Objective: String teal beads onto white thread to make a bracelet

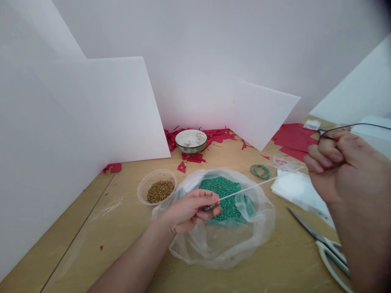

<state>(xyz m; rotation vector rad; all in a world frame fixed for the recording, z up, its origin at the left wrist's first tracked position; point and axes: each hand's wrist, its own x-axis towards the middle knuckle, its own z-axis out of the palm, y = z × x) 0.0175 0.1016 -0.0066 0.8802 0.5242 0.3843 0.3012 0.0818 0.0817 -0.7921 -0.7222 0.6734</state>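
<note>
My left hand (194, 209) rests over a clear plastic bag (226, 244) of small green beads (224, 191), its fingers pinched on a few green beads at the end of a thin white string (247, 188). The string runs up and to the right to my right hand (339, 167), which is raised close to the camera. That hand is closed in a fist on the string's other end and on a thin dark wire loop (345, 128).
A clear tub of brown beads (157, 189) sits left of the bag. A white bowl (191, 140) stands among red paper scraps (295, 140) at the back. Green bead rings (260, 171), white paper (297, 189) and scissors (328, 246) lie to the right. White boards stand behind.
</note>
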